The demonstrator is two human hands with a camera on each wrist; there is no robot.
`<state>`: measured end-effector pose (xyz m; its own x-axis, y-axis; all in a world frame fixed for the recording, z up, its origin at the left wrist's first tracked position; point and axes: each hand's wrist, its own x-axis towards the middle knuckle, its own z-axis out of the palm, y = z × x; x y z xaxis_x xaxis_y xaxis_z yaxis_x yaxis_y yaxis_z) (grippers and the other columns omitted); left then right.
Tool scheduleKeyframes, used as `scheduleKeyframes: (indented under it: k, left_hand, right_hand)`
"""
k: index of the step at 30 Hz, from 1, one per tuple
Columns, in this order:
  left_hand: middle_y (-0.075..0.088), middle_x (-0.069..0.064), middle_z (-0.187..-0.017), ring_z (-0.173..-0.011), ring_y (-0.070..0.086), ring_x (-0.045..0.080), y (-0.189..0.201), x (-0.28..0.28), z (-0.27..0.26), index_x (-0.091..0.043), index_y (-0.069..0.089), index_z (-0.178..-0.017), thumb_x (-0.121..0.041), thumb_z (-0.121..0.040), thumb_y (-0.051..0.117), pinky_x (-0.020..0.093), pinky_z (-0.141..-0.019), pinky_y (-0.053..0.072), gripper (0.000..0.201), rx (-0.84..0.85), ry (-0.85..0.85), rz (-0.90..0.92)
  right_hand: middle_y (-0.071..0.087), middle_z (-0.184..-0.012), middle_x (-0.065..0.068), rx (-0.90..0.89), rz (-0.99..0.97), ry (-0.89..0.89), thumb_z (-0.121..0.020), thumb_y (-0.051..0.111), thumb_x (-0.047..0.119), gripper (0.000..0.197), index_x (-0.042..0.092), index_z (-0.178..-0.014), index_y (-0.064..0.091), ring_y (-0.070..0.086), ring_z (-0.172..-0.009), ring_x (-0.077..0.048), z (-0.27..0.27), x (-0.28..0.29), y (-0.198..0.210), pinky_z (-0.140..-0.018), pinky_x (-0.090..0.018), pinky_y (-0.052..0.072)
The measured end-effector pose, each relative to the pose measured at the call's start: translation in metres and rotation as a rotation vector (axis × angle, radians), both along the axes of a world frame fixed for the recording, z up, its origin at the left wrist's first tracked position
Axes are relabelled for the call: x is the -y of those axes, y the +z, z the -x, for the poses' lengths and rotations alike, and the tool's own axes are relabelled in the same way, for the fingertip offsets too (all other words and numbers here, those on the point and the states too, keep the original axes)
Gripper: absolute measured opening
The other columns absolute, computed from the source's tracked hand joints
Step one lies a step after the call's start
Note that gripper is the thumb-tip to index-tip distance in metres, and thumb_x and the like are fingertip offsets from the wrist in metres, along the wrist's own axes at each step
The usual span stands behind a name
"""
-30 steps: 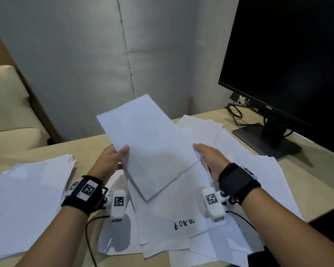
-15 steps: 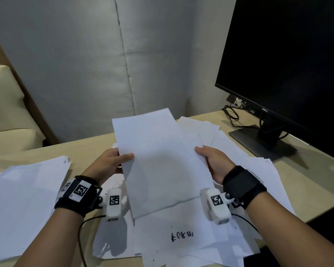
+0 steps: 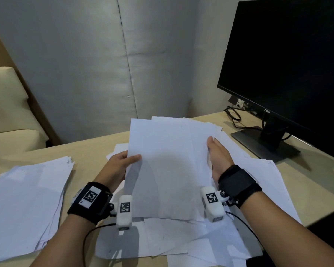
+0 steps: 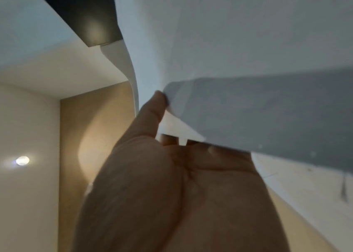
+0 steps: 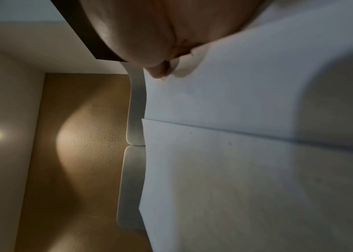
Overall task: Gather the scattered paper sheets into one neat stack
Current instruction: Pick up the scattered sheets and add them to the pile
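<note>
I hold one white paper sheet (image 3: 166, 170) upright-on above the desk, its long sides squared to me. My left hand (image 3: 121, 166) pinches its left edge, thumb on top; the left wrist view shows the thumb (image 4: 156, 105) on the sheet (image 4: 257, 59) and the fingers beneath. My right hand (image 3: 218, 153) holds the right edge, its fingers hidden behind the paper; its thumb tip (image 5: 159, 72) presses the sheet (image 5: 247, 102). Scattered sheets (image 3: 191, 239) lie fanned out below and to the right. A rough stack of sheets (image 3: 27, 199) lies at the left.
A black monitor (image 3: 287, 64) on its stand (image 3: 264, 145) fills the right back of the wooden desk (image 3: 85, 149), with cables (image 3: 233, 116) beside it. A grey padded wall stands behind. A cream seat (image 3: 6, 112) is at the far left.
The held sheet has turned from slanted to square and come down closer to the scattered pile. My right hand has slid up along its right edge.
</note>
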<state>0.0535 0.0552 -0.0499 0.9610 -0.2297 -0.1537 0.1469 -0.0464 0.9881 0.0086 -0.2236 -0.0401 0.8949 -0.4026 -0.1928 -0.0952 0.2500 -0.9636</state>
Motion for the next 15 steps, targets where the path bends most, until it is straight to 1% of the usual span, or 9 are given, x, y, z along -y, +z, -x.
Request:
scheduleKeyframes:
  k: [2,4,5,7,9,11,12,14,15]
  left_hand:
    - [0.074,0.017,-0.11,-0.097,0.071,0.035,0.001,0.003,0.001,-0.003,0.074,-0.108,-0.016,-0.093,0.065,0.047,-0.092,0.053,0.021,0.008,0.023,0.008]
    - [0.075,0.017,-0.106,-0.091,0.071,0.033,0.003,0.006,0.002,-0.003,0.073,-0.107,-0.012,-0.093,0.063,0.043,-0.084,0.054,0.02,0.043,0.038,-0.007]
    - [0.075,0.016,-0.105,-0.088,0.07,0.031,0.003,0.008,0.002,-0.002,0.071,-0.11,-0.008,-0.093,0.061,0.039,-0.079,0.055,0.02,0.059,0.044,-0.013]
    - [0.075,0.014,-0.104,-0.087,0.069,0.029,0.004,0.012,0.003,-0.004,0.064,-0.117,0.002,-0.088,0.059,0.034,-0.073,0.055,0.03,0.089,0.047,-0.008]
    - [0.074,0.011,-0.108,-0.092,0.07,0.028,0.002,0.014,0.003,-0.015,0.053,-0.128,0.004,-0.083,0.06,0.036,-0.078,0.054,0.049,0.103,0.058,0.051]
    - [0.074,0.007,-0.111,-0.099,0.071,0.024,0.0,0.014,0.003,-0.028,0.041,-0.135,-0.002,-0.088,0.064,0.037,-0.085,0.054,0.058,0.092,0.097,0.078]
    - [0.074,0.004,-0.112,-0.101,0.071,0.022,0.0,0.015,0.004,-0.027,0.041,-0.134,-0.008,-0.091,0.065,0.039,-0.087,0.054,0.053,0.082,0.111,0.062]
    - [0.074,0.004,-0.113,-0.102,0.071,0.023,0.001,0.017,0.006,-0.015,0.055,-0.127,-0.018,-0.094,0.064,0.043,-0.091,0.055,0.034,0.065,0.081,-0.031]
    - [0.075,0.003,-0.112,-0.103,0.071,0.025,0.0,0.018,0.006,-0.013,0.061,-0.123,-0.017,-0.095,0.063,0.044,-0.092,0.055,0.028,0.079,0.046,-0.085]
  right_hand:
    - [0.063,-0.133,0.005,-0.035,-0.051,0.116,-0.1,0.045,0.05,0.05,0.019,-0.137,0.056,0.061,-0.12,-0.015,0.0,0.002,-0.004,-0.108,-0.039,0.044]
    - [0.071,-0.122,0.002,-0.046,-0.059,0.301,-0.096,0.044,0.059,0.051,0.023,-0.128,0.063,0.067,-0.113,-0.018,0.005,-0.001,-0.002,-0.101,-0.038,0.049]
    - [0.071,-0.121,0.002,-0.035,-0.024,0.395,-0.097,0.045,0.057,0.048,0.024,-0.127,0.063,0.067,-0.113,-0.018,0.007,-0.004,-0.001,-0.1,-0.037,0.05]
    - [0.071,-0.121,-0.002,0.003,0.138,0.512,-0.099,0.056,0.037,0.034,0.019,-0.128,0.06,0.068,-0.112,-0.022,0.01,-0.009,-0.002,-0.099,-0.041,0.052]
    - [0.071,-0.118,-0.007,0.017,0.287,0.454,-0.095,0.064,0.016,0.035,0.011,-0.129,0.058,0.068,-0.109,-0.027,0.007,-0.012,-0.009,-0.099,-0.046,0.052]
    - [0.071,-0.116,-0.009,0.022,0.239,0.332,-0.093,0.064,0.006,0.039,0.005,-0.13,0.057,0.069,-0.106,-0.028,0.002,-0.011,-0.01,-0.096,-0.044,0.053]
    - [0.071,-0.116,-0.011,0.043,0.172,0.291,-0.092,0.064,0.003,0.039,0.004,-0.13,0.056,0.069,-0.105,-0.028,0.0,-0.01,-0.01,-0.094,-0.042,0.054]
    - [0.071,-0.117,-0.013,0.071,0.061,0.26,-0.091,0.063,-0.001,0.037,0.004,-0.127,0.058,0.07,-0.103,-0.029,-0.002,-0.01,-0.007,-0.092,-0.042,0.055]
    - [0.071,-0.118,-0.013,0.077,0.04,0.257,-0.09,0.062,-0.003,0.037,0.005,-0.126,0.058,0.07,-0.104,-0.029,-0.003,-0.011,-0.006,-0.092,-0.042,0.055]
